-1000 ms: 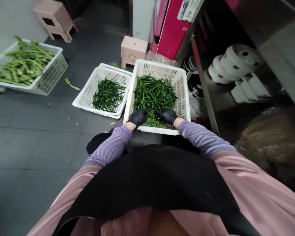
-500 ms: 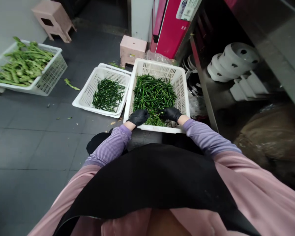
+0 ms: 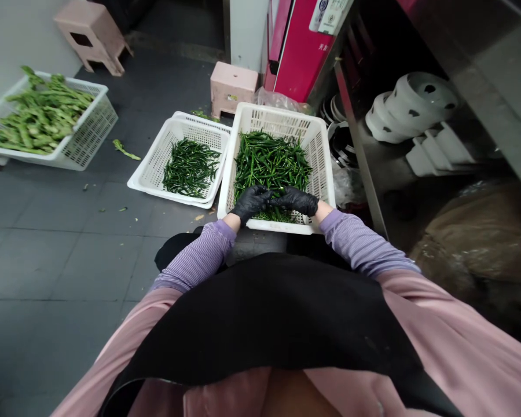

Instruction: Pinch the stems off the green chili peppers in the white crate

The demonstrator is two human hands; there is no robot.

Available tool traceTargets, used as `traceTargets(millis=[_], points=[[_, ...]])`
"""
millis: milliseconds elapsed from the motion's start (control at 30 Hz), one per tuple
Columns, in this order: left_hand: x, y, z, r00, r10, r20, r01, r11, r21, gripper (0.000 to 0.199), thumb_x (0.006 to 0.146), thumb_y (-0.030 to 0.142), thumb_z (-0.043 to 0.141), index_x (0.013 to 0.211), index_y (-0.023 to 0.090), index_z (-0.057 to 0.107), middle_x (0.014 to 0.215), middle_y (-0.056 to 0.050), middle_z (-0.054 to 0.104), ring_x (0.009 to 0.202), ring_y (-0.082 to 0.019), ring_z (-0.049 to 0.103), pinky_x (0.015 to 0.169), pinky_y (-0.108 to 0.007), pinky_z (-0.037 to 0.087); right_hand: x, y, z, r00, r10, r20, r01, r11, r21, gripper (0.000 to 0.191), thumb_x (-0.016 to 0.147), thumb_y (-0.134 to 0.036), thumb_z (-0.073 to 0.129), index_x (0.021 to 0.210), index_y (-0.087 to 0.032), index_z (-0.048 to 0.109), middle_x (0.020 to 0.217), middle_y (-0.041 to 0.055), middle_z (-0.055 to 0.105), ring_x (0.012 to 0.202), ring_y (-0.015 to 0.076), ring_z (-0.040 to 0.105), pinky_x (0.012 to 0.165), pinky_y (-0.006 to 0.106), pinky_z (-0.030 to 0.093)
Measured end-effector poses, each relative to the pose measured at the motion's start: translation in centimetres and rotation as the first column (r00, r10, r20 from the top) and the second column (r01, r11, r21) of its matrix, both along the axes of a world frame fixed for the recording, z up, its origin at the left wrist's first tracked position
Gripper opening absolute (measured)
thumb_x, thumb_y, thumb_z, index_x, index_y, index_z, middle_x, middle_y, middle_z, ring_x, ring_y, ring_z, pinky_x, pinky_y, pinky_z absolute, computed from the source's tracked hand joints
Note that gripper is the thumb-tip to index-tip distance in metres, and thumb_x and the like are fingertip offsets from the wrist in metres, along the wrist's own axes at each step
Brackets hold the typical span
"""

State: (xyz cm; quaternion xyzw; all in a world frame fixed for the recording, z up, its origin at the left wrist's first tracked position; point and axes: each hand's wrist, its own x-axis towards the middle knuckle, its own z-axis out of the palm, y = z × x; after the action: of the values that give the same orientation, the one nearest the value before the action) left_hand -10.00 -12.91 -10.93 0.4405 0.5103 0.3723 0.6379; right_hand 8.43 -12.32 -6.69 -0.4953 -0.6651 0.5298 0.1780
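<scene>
Left hand (image 3: 250,204) and right hand (image 3: 297,201) partly hide peppers (image 3: 272,162); grip is unclear.

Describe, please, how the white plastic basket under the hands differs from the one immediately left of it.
The white plastic basket under the black-gloved left hand and right hand looks larger and deeper than the white plastic basket left of it. The larger basket holds more slender green vegetables than the smaller basket. Both baskets are white and perforated.

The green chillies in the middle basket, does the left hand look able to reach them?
Probably yes: the green chillies lie uncovered near the left hand, with only basket rims between.
</scene>
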Motion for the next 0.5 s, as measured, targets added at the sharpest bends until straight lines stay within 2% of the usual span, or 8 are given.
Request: traceTargets(millis=[100,200,333,500], points=[[-0.2,-0.1,0.5,0.999,0.033,0.015,-0.033,0.999,-0.007,0.026,0.089,0.027,0.088,0.077,0.017,0.067,0.060,0.004,0.061,0.051,-0.010,0.053,0.055,-0.024,0.043,-0.2,0.0,0.2,1.000,0.012,-0.026,-0.013,0.999,-0.041,0.054,0.084,-0.065,0.084,0.112,-0.020,0.085,0.093,0.0052,0.084,0.092,0.0231,0.071,0.088,0.039,0.060],[-0.3,-0.2,0.7,0.990,0.115,0.084,-0.111,0.992,-0.058,0.025,0.094,0.021,0.080,0.076,0.017,0.065,0.058,0.004,0.061,0.049,-0.010,0.053,0.052,-0.023,0.042,-0.5,-0.1,0.2,1.000,0.003,-0.002,-0.004,0.995,-0.096,0.057,0.077,-0.065,0.090,0.106,-0.016,0.085,0.082,0.0038,0.080,0.082,0.0223,0.069,0.082,0.037,0.058],[-0.5,0.1,0.8,0.964,0.223,0.142,-0.206,0.970,-0.125,0.029,0.094,0.029,0.083,0.077,0.018,0.062,0.059,0.004,0.061,0.048,-0.009,0.053,0.048,-0.021,0.039,-0.5,-0.5,-0.1,0.997,-0.053,0.050,0.056,0.997,-0.058,0.056,0.077,-0.067,0.090,0.102,-0.017,0.084,0.073,0.0014,0.075,0.080,0.0223,0.068,0.078,0.035,0.056],[-0.5,0.5,1.0,0.927,0.337,0.166,-0.317,0.939,-0.132,0.030,0.099,0.035,0.080,0.080,0.018,0.063,0.059,0.005,0.059,0.049,-0.009,0.054,0.050,-0.021,0.044,0.4,-1.0,-1.5,0.992,-0.029,0.120,0.034,0.998,-0.043,0.059,0.083,-0.072,0.083,0.101,-0.017,0.084,0.076,0.0033,0.077,0.083,0.0236,0.069,0.078,0.036,0.057]])
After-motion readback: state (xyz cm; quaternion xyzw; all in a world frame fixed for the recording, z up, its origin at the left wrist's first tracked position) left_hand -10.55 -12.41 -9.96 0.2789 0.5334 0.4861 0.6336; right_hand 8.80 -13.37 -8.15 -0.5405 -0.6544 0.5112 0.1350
